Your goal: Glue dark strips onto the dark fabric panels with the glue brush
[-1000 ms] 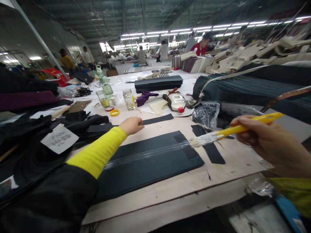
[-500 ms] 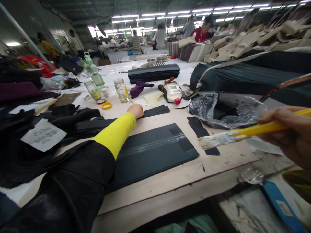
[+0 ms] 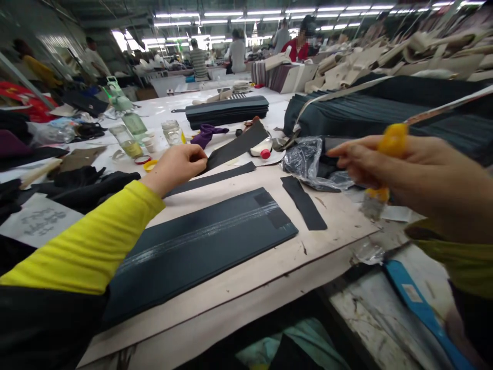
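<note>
My left hand (image 3: 179,165) pinches the near end of a dark strip (image 3: 236,149), which is lifted and slants away to the right. Below it another dark strip (image 3: 215,179) lies on the table. Closer to me is a flat dark teal panel (image 3: 208,241) with a shiny wet-looking band along it and a small dark patch at its right end. My right hand (image 3: 389,169) holds a brush by its yellow handle (image 3: 393,140), bristles down and mostly hidden. Short dark strips (image 3: 306,203) rest between the panel and my right hand.
Behind stand glass jars (image 3: 171,133), a purple cloth (image 3: 208,134), a bottle with a red cap (image 3: 262,149) and a dark stack (image 3: 227,110). Clear plastic (image 3: 308,162) lies at the right, near a large teal pile (image 3: 346,110). A blue tool (image 3: 419,303) is at the lower right. Several people are farther back.
My left hand has lifted a dark strip and come back toward me. My right hand has turned the brush from pointing left to pointing down. The view has shifted to the right.
</note>
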{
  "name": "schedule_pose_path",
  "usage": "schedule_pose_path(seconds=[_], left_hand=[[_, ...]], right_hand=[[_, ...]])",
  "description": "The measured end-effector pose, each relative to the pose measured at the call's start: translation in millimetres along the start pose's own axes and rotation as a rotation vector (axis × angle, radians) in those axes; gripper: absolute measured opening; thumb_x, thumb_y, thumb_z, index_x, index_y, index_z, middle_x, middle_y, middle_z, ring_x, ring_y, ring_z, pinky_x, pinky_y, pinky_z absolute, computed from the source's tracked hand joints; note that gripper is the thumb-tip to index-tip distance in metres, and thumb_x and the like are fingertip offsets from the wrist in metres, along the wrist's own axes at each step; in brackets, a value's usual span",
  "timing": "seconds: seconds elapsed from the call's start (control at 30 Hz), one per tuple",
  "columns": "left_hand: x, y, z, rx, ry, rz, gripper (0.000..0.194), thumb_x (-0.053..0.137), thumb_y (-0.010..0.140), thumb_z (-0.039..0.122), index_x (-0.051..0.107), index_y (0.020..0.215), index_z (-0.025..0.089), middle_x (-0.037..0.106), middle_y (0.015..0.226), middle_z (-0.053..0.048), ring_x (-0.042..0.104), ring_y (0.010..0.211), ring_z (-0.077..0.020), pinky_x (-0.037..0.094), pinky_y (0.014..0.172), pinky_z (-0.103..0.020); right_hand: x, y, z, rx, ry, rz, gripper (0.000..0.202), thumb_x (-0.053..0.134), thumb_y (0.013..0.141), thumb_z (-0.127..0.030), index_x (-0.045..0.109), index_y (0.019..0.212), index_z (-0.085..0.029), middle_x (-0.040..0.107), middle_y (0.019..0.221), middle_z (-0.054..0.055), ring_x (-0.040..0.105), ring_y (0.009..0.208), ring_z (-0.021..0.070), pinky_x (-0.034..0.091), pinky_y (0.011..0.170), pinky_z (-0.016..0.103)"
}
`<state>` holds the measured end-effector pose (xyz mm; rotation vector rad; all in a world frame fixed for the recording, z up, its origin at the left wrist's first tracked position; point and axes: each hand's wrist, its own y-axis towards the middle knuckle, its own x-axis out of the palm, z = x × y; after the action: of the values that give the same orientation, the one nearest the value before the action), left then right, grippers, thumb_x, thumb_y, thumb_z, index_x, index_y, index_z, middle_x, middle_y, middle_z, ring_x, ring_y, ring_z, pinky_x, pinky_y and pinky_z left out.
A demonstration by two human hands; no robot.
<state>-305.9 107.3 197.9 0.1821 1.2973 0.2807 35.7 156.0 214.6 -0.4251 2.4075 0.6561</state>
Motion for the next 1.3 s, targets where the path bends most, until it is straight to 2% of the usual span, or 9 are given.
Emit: schedule_pose_path(seconds=[0.13, 0.23, 0.4, 0.53, 0.63, 0.73, 0.9, 1.07, 1.3], left_hand=[[-8.2, -24.0, 25.9, 0.103, 0.023, -0.057, 0.025, 0.044, 0.072, 0.029, 0.062, 0.080, 0.014, 0.060, 0.073, -0.003, 0.052, 0.066, -0.0134, 0.038, 0.063, -0.023], [-4.5, -34.7, 35.1, 0.153, 0.076, -0.049, 0.023, 0.043, 0.073, 0.026, 0.061, 0.078, 0.013, 0.058, 0.071, -0.003, 0.050, 0.066, -0.0133, 0.038, 0.065, -0.024], [-5.5, -44.2, 35.8, 0.226, 0.074, 0.001, 0.020, 0.043, 0.075, 0.025, 0.060, 0.078, 0.014, 0.056, 0.074, -0.003, 0.051, 0.071, -0.0145, 0.041, 0.070, -0.026], [-13.8, -41.6, 32.8, 0.271, -0.134, 0.067, 0.047, 0.053, 0.073, 0.039, 0.049, 0.114, 0.015, 0.049, 0.115, -0.008, 0.048, 0.099, -0.0183, 0.041, 0.079, -0.026], [-17.8, -37.3, 29.1, 0.238, -0.279, -0.116, 0.045, 0.054, 0.073, 0.042, 0.052, 0.110, 0.016, 0.056, 0.101, -0.004, 0.052, 0.091, -0.0170, 0.041, 0.076, -0.025], [-17.6, -37.3, 25.4, 0.138, -0.394, -0.348, 0.036, 0.049, 0.077, 0.044, 0.059, 0.094, 0.014, 0.056, 0.072, 0.001, 0.052, 0.066, -0.0121, 0.040, 0.060, -0.021], [-18.7, -44.3, 29.3, 0.071, -0.400, -0.485, 0.032, 0.053, 0.073, 0.045, 0.060, 0.082, 0.015, 0.055, 0.069, 0.002, 0.048, 0.061, -0.0097, 0.038, 0.053, -0.018], [-18.3, -54.6, 34.2, -0.045, -0.410, -0.543, 0.036, 0.050, 0.074, 0.050, 0.059, 0.081, 0.016, 0.052, 0.065, 0.003, 0.044, 0.056, -0.0084, 0.034, 0.048, -0.018], [10.3, -73.4, 37.2, -0.078, -0.254, -0.624, 0.043, 0.039, 0.076, 0.055, 0.057, 0.069, 0.017, 0.051, 0.059, 0.002, 0.044, 0.055, -0.0109, 0.034, 0.050, -0.021]], right_hand=[[45.3, 23.2, -24.6, -0.018, -0.194, -0.255, 0.052, 0.046, 0.074, -0.065, 0.059, 0.068, -0.015, 0.040, 0.050, -0.001, 0.036, 0.047, 0.0079, 0.026, 0.046, 0.024], [69.5, 36.3, -36.1, 0.076, -0.250, -0.331, 0.051, 0.048, 0.075, -0.061, 0.053, 0.057, -0.014, 0.036, 0.044, -0.002, 0.033, 0.041, 0.0071, 0.023, 0.044, 0.024], [82.6, 39.1, -45.1, -0.093, -0.242, -0.199, 0.027, 0.053, 0.078, -0.030, 0.052, 0.058, -0.013, 0.042, 0.048, -0.002, 0.039, 0.047, 0.0083, 0.026, 0.048, 0.023], [82.9, 31.4, -52.7, -0.368, -0.188, -0.129, 0.023, 0.051, 0.078, -0.028, 0.052, 0.061, -0.013, 0.045, 0.055, -0.002, 0.039, 0.052, 0.0082, 0.026, 0.051, 0.022], [79.2, 25.6, -59.8, -0.457, -0.129, -0.072, 0.023, 0.051, 0.078, -0.030, 0.052, 0.063, -0.013, 0.043, 0.056, -0.002, 0.037, 0.052, 0.0073, 0.026, 0.051, 0.022], [70.1, 22.8, -61.2, -0.362, -0.038, -0.004, 0.026, 0.051, 0.079, -0.034, 0.052, 0.064, -0.013, 0.041, 0.055, -0.003, 0.035, 0.050, 0.0065, 0.027, 0.050, 0.021], [54.2, 19.9, -47.3, -0.145, 0.101, 0.042, 0.020, 0.055, 0.076, -0.034, 0.056, 0.074, -0.014, 0.044, 0.059, -0.003, 0.038, 0.051, 0.0069, 0.030, 0.050, 0.021], [54.5, 13.5, -18.0, 0.018, -0.127, -0.168, 0.024, 0.049, 0.078, -0.033, 0.052, 0.064, -0.014, 0.041, 0.052, -0.003, 0.038, 0.051, 0.0088, 0.028, 0.050, 0.022], [77.3, -1.6, 17.7, 0.082, -0.475, -0.387, 0.033, 0.046, 0.079, -0.044, 0.051, 0.062, -0.016, 0.047, 0.054, -0.001, 0.040, 0.050, 0.0102, 0.024, 0.048, 0.023]])
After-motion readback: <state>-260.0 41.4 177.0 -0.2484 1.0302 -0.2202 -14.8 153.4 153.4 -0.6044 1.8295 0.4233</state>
